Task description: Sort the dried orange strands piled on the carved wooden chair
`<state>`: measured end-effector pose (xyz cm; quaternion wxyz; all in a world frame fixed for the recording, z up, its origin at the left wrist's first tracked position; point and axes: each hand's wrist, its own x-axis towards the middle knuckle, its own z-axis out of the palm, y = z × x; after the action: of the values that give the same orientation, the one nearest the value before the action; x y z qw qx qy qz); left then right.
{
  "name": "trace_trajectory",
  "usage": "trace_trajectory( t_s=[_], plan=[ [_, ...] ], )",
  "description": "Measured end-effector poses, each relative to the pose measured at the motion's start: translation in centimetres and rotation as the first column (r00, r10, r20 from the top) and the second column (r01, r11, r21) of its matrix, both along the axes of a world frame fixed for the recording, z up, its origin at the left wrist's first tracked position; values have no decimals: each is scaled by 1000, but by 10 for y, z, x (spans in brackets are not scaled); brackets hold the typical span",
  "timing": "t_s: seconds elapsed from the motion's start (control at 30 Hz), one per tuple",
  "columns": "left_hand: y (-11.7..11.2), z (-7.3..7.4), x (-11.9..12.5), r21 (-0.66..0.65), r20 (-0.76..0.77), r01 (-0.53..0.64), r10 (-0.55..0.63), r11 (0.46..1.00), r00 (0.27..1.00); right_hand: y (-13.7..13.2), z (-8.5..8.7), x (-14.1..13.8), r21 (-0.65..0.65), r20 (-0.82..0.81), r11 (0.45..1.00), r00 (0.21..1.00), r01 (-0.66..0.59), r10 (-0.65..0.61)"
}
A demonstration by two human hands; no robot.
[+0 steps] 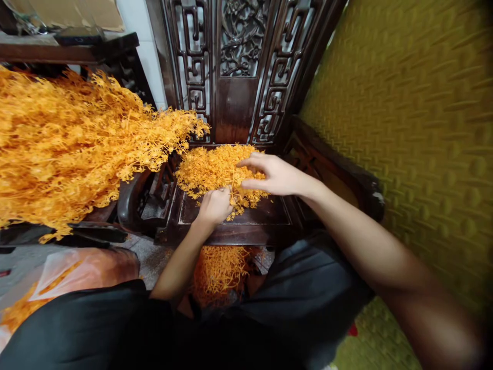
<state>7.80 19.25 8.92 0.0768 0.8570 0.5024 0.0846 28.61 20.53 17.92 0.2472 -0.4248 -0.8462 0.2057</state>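
A small heap of orange plastic sprigs (210,172) lies on the seat of a dark carved wooden chair (234,221). My left hand (214,205) is closed in a fist around some sprigs at the heap's front edge. My right hand (269,174) rests on the heap's right side, its fingers pinching a sprig just above my left fist. Both forearms reach in from below.
A large pile of the same orange sprigs (65,144) fills the left. More sprigs (219,272) sit in a bag between my knees, and a clear plastic bag (61,277) lies lower left. A yellow textured cushion (416,144) stands at the right.
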Motion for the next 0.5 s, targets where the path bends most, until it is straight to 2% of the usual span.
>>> trace_trajectory(
  t_s=[0.07, 0.13, 0.2, 0.3, 0.4, 0.47, 0.5],
  plan=[
    [-2, 1, 2, -16, 15, 25, -25, 1000, 1000, -1, -2, -4, 45, 175, 994, 980, -104, 94],
    [-3, 1, 3, -33, 36, 48, -47, 998, 998, 0, -4, -7, 47, 250, 984, 956, -171, 154],
    [-2, -1, 3, -44, 77, 94, -91, 995, 993, 3, -3, -6, 71, 277, 980, 948, -186, 160],
    [3, -8, -1, -60, 184, 229, -215, 972, 959, 9, 1, 10, 99, 286, 982, 950, -161, 127],
    [10, -18, -9, -114, 273, 289, -250, 950, 929, 16, 2, 41, 137, 196, 990, 981, -22, -5],
    [15, -23, -13, -149, 287, 268, -217, 952, 933, 19, 0, 63, 139, 15, 975, 984, 174, -177],
    [16, -25, -15, -161, 282, 253, -201, 954, 938, 19, -2, 71, 90, -107, 959, 960, 269, -259]
  ],
)
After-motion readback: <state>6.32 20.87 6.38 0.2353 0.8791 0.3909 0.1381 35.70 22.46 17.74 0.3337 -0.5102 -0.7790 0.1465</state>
